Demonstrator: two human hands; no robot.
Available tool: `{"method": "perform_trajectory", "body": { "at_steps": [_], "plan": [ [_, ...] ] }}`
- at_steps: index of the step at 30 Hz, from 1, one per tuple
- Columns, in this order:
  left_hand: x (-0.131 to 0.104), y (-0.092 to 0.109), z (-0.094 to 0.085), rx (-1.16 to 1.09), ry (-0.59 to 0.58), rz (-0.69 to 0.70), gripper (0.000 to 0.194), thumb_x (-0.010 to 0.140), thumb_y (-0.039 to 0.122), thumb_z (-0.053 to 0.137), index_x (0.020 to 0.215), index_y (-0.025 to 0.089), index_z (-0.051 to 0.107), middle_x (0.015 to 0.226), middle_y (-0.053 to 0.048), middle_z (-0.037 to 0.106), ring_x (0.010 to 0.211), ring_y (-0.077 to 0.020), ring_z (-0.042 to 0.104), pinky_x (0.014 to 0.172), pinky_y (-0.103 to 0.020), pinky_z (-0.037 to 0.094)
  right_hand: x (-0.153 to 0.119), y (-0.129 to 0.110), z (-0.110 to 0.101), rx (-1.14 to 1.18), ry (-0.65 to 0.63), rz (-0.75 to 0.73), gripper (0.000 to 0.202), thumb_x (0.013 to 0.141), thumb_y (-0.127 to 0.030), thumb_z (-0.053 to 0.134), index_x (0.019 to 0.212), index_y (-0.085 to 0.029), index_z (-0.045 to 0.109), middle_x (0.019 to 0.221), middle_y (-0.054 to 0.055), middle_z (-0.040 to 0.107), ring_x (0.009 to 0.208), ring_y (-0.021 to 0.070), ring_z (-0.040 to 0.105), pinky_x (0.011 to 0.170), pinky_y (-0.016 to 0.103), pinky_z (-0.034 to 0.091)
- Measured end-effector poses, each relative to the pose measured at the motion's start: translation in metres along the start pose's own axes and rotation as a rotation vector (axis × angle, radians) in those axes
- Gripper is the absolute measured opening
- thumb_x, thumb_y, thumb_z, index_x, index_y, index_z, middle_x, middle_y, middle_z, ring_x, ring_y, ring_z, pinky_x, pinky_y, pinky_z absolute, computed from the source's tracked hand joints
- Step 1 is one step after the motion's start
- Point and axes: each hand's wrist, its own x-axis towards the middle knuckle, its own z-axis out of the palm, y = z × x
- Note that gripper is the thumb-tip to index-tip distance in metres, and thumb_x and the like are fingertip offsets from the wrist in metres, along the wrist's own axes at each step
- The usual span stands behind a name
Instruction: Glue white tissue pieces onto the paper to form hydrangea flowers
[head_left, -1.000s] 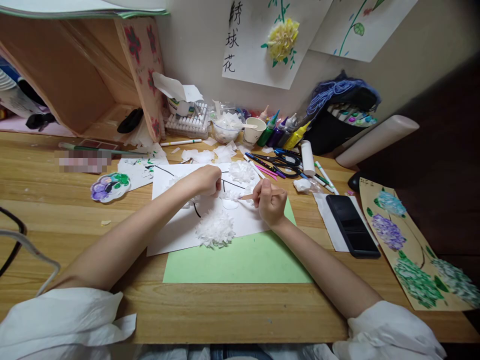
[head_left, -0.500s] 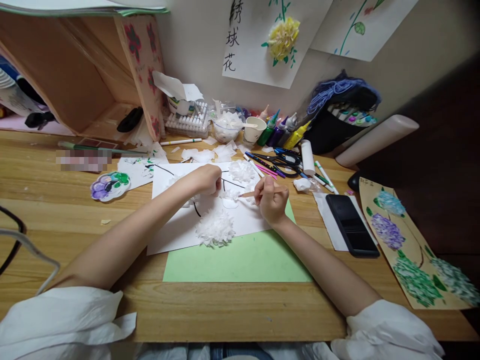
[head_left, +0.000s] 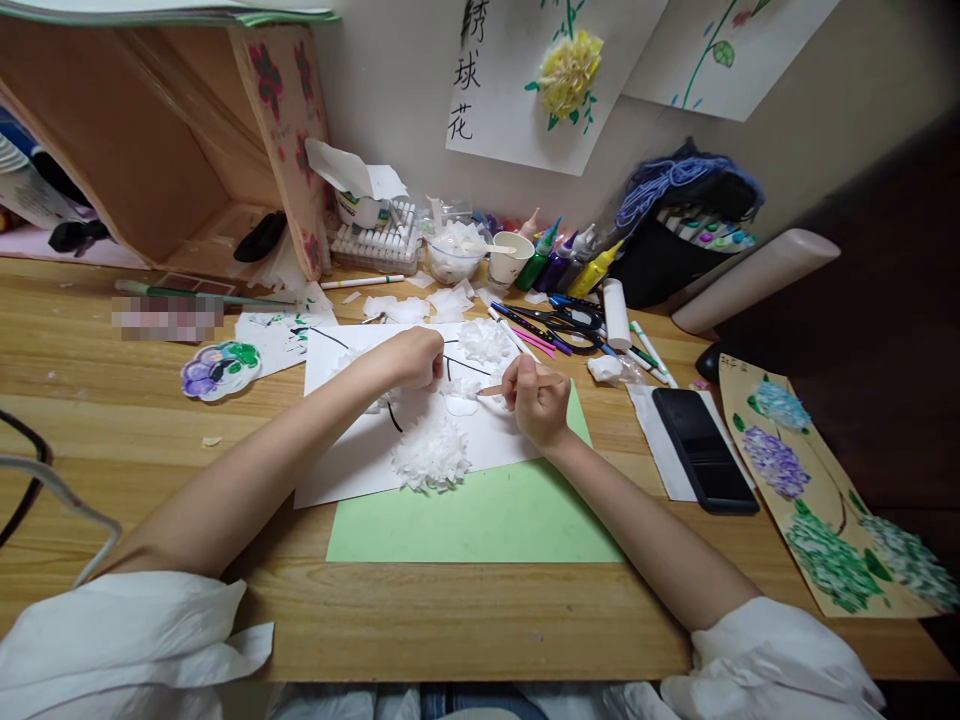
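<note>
My right hand (head_left: 538, 400) is closed round a thin brown pencil (head_left: 491, 391), its pointed tip aimed left at a small tuft of white paper petals (head_left: 469, 387) on the white sheet (head_left: 345, 480). Just left of that tuft, my left hand (head_left: 420, 358) is curled down over the sheet; whatever its fingertips pinch is hidden. Black drawn stems run across the sheet. A large white paper flower (head_left: 431, 455) sits near its lower edge and another white flower (head_left: 484, 341) at the top. More white petals are partly covered by my left forearm.
Green paper (head_left: 480, 525) lies under the sheet. Behind it are scissors (head_left: 577, 330), a bowl of paper scraps (head_left: 454, 250), a paper cup (head_left: 510, 262) and paint bottles (head_left: 555, 265). A phone (head_left: 705, 450) and a flower picture (head_left: 817, 500) lie right, a painted palette (head_left: 220, 372) left.
My right hand has shifted very slightly left and down with the pencil. My left hand stays in the same place.
</note>
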Motion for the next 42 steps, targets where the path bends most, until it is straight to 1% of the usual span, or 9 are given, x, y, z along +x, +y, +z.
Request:
{"method": "perform_trajectory", "body": {
  "at_steps": [11, 14, 17, 22, 28, 31, 34, 38, 42],
  "plan": [
    [0.0037, -0.0035, 0.0016, -0.005, 0.007, 0.004, 0.027, 0.057, 0.004, 0.055, 0.077, 0.013, 0.070, 0.078, -0.007, 0.071, 0.068, -0.0134, 0.060, 0.056, -0.017, 0.040, 0.0006, 0.0013, -0.0010, 0.020, 0.020, -0.025, 0.051, 0.093, -0.040, 0.029, 0.049, -0.021, 0.045, 0.041, -0.002, 0.047, 0.037, 0.0093, 0.042, 0.041, 0.024, 0.034],
    [0.0038, -0.0032, 0.0013, 0.001, 0.007, -0.004, 0.025, 0.058, 0.005, 0.057, 0.077, 0.013, 0.070, 0.079, -0.006, 0.071, 0.068, -0.0132, 0.060, 0.056, -0.017, 0.039, 0.0009, 0.0003, -0.0004, 0.023, -0.001, -0.017, 0.050, 0.093, -0.040, 0.030, 0.050, -0.021, 0.046, 0.041, -0.002, 0.048, 0.037, 0.0097, 0.043, 0.042, 0.024, 0.034],
    [0.0038, -0.0030, 0.0009, 0.003, -0.001, 0.001, 0.024, 0.059, 0.006, 0.057, 0.077, 0.013, 0.070, 0.078, -0.006, 0.071, 0.068, -0.0131, 0.060, 0.056, -0.017, 0.039, 0.0014, -0.0010, 0.0001, 0.008, -0.027, -0.012, 0.050, 0.093, -0.040, 0.029, 0.050, -0.021, 0.046, 0.040, -0.002, 0.047, 0.038, 0.0099, 0.044, 0.043, 0.024, 0.035],
    [0.0041, -0.0034, 0.0011, 0.008, 0.003, 0.009, 0.025, 0.059, 0.005, 0.055, 0.077, 0.013, 0.070, 0.078, -0.006, 0.071, 0.069, -0.0143, 0.061, 0.056, -0.018, 0.040, 0.0013, -0.0005, 0.0003, -0.014, -0.020, 0.002, 0.051, 0.093, -0.040, 0.028, 0.050, -0.021, 0.046, 0.038, -0.003, 0.043, 0.039, 0.0100, 0.044, 0.044, 0.023, 0.036],
    [0.0038, -0.0031, 0.0009, 0.006, 0.007, 0.016, 0.023, 0.059, 0.007, 0.057, 0.077, 0.012, 0.070, 0.079, -0.007, 0.071, 0.070, -0.0155, 0.061, 0.057, -0.019, 0.041, 0.0039, -0.0021, 0.0020, -0.009, -0.087, -0.011, 0.050, 0.094, -0.039, 0.029, 0.051, -0.020, 0.046, 0.039, -0.003, 0.043, 0.041, 0.0098, 0.048, 0.046, 0.022, 0.037],
    [0.0040, -0.0031, 0.0009, 0.007, 0.009, 0.014, 0.023, 0.059, 0.007, 0.058, 0.078, 0.012, 0.070, 0.079, -0.007, 0.071, 0.070, -0.0152, 0.062, 0.057, -0.019, 0.041, 0.0071, -0.0028, 0.0026, 0.041, -0.121, 0.053, 0.049, 0.093, -0.041, 0.030, 0.052, -0.020, 0.046, 0.037, -0.004, 0.043, 0.039, 0.0092, 0.047, 0.044, 0.022, 0.035],
    [0.0049, -0.0037, 0.0015, -0.003, 0.005, 0.013, 0.023, 0.059, 0.006, 0.058, 0.078, 0.012, 0.070, 0.079, -0.007, 0.071, 0.070, -0.0149, 0.062, 0.057, -0.018, 0.041, 0.0083, -0.0012, 0.0023, 0.096, -0.084, 0.107, 0.050, 0.093, -0.043, 0.031, 0.052, -0.020, 0.047, 0.037, -0.004, 0.043, 0.036, 0.0085, 0.045, 0.043, 0.021, 0.034],
    [0.0050, -0.0037, 0.0017, -0.003, -0.001, 0.002, 0.025, 0.058, 0.005, 0.058, 0.079, 0.012, 0.070, 0.079, -0.007, 0.071, 0.070, -0.0149, 0.062, 0.056, -0.018, 0.041, 0.0074, 0.0012, 0.0018, 0.093, 0.001, 0.104, 0.049, 0.092, -0.043, 0.034, 0.051, -0.020, 0.046, 0.036, -0.005, 0.040, 0.035, 0.0084, 0.043, 0.043, 0.021, 0.034],
    [0.0031, -0.0021, 0.0004, 0.016, 0.016, 0.003, 0.025, 0.058, 0.005, 0.056, 0.077, 0.014, 0.070, 0.079, -0.005, 0.071, 0.071, -0.0146, 0.062, 0.057, -0.018, 0.040, 0.0076, -0.0009, 0.0027, 0.059, -0.062, 0.105, 0.050, 0.093, -0.043, 0.032, 0.051, -0.020, 0.047, 0.036, -0.005, 0.042, 0.037, 0.0086, 0.045, 0.044, 0.021, 0.035]
  ]
}}
